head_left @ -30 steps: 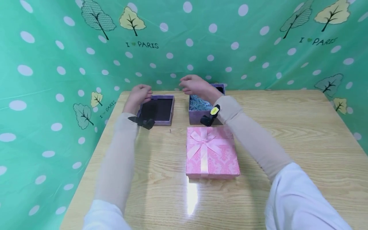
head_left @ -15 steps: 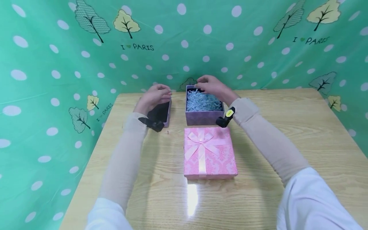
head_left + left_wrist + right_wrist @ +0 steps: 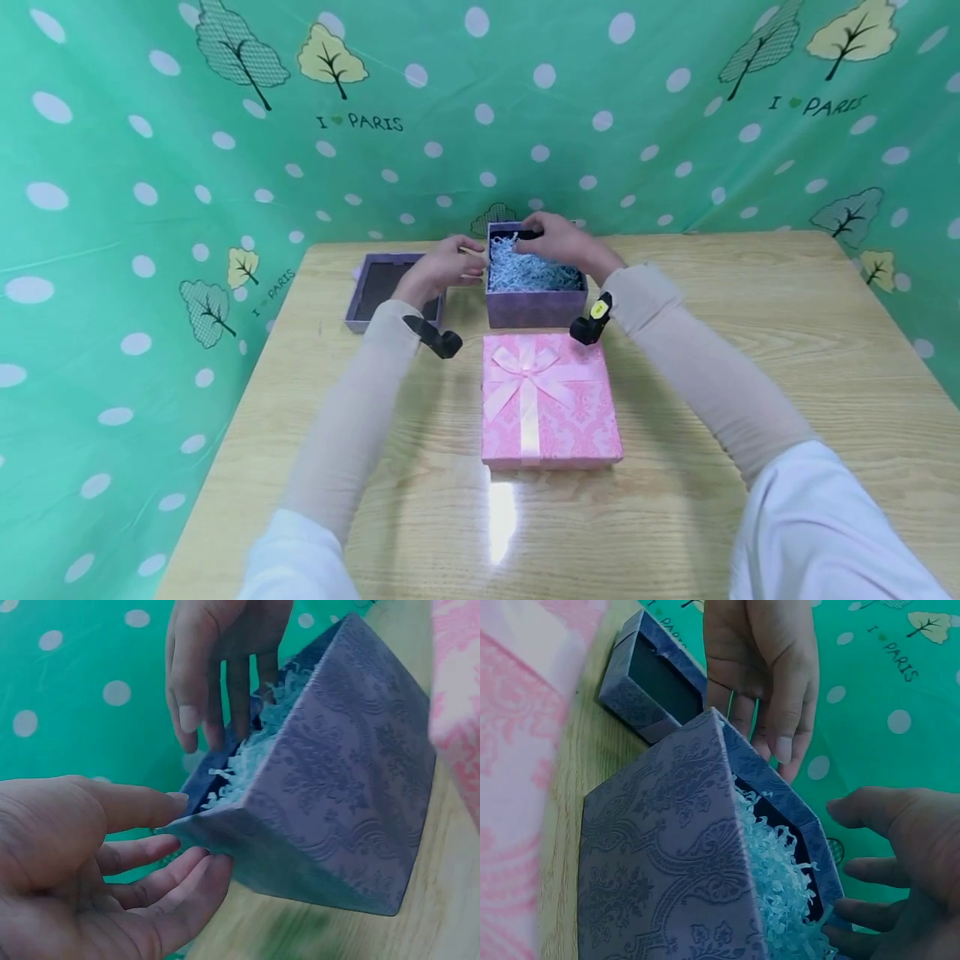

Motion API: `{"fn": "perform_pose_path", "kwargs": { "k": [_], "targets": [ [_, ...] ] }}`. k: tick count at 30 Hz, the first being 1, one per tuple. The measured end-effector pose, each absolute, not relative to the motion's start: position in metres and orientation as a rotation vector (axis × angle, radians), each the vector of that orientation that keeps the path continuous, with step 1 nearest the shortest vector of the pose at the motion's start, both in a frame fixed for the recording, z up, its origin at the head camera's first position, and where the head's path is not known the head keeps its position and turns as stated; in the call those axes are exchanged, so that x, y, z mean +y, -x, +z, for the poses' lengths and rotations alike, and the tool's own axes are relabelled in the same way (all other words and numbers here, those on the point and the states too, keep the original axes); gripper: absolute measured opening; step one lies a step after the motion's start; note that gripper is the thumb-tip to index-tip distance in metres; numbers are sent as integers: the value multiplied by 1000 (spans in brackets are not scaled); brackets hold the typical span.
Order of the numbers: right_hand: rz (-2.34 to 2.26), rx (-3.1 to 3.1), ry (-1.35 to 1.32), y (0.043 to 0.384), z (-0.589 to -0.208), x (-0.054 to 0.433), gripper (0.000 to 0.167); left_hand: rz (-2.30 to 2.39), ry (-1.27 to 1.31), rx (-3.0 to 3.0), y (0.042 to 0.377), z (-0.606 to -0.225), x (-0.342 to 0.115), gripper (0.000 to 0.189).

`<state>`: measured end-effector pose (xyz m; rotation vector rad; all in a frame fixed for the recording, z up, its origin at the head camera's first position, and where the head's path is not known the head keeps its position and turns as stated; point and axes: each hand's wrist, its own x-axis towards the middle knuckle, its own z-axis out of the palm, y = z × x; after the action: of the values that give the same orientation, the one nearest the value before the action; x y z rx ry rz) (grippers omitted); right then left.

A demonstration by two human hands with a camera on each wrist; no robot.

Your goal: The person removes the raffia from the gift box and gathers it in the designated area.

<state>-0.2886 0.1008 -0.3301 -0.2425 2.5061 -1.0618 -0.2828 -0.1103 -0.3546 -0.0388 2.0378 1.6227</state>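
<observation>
An open purple box (image 3: 536,309) with an embossed floral pattern stands at the back of the table, filled with blue shredded paper (image 3: 532,271). My left hand (image 3: 448,265) is at its left side; in the left wrist view the thumb tip comes right at the rim and the other fingers lie along the outer wall. My right hand (image 3: 562,239) is over the far right part of the box. In the right wrist view its spread, loosely bent fingers (image 3: 874,871) reach toward the far rim and the shredded paper.
The purple lid (image 3: 378,287) lies with its black inside up, left of the box and partly behind my left arm. A pink gift box (image 3: 566,425) with a ribbon bow stands just in front. A green dotted cloth (image 3: 660,108) hangs behind the wooden table (image 3: 750,333).
Both hands have moved right. My left hand has gone from the lid to the purple box's left side. My right hand crossed over the box, then lowered slightly.
</observation>
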Motion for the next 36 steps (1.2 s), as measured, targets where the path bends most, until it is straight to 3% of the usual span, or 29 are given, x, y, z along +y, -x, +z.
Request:
{"fn": "perform_pose_path", "kwargs": {
  "k": [17,25,36],
  "targets": [
    [-712,2503,323,289,-352,99,95,1585,32,1975,282,-359,-104,42],
    [-766,2404,274,288,-356,100,105,1568,31,1969,285,-360,-107,43],
    [-769,2230,375,291,-361,101,102,1560,32,1974,286,-363,-108,42]
  ]
}}
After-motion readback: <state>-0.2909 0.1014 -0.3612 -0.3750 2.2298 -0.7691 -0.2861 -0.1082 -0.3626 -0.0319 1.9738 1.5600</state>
